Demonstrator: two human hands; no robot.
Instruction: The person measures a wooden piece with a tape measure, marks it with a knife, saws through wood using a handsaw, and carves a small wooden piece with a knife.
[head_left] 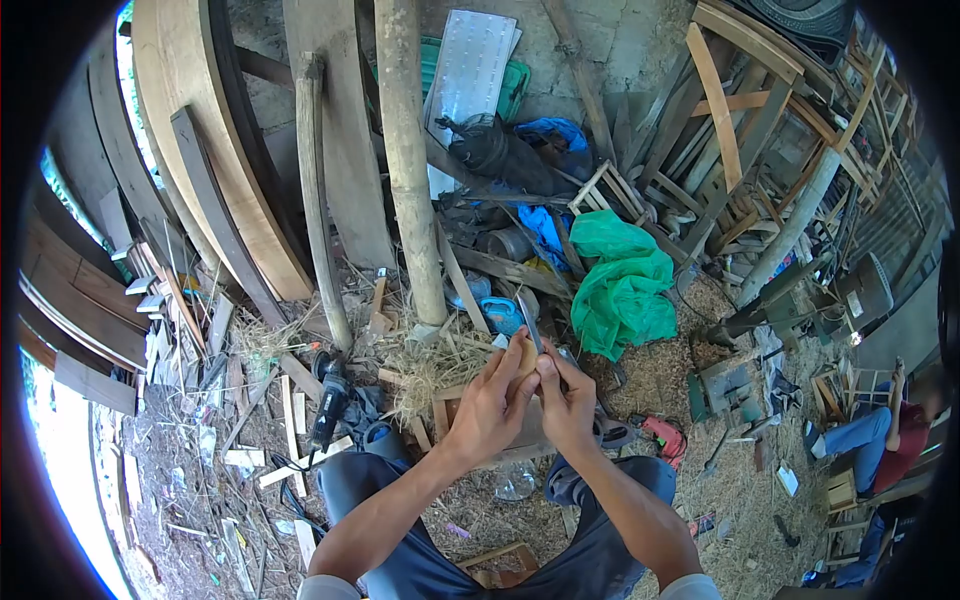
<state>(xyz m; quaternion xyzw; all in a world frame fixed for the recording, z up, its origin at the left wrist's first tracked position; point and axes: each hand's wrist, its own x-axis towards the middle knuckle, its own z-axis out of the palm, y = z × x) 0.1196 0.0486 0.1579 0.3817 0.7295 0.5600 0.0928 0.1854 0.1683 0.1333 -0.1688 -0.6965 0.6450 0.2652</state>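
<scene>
Near the middle of the head view my two hands meet above my knees. My left hand is closed round a small rounded piece of light wood, which shows between the fingers. My right hand is closed beside it, touching the left, and a thin grey blade-like tool sticks up from between the hands. Which fingers grip the tool is hard to make out. Below the hands lies a block-like surface, mostly hidden by them.
An angle grinder lies at the left, and a red power tool at the right. Green plastic and a bamboo post stand ahead. Another person sits at the far right. Wood scraps cover the ground.
</scene>
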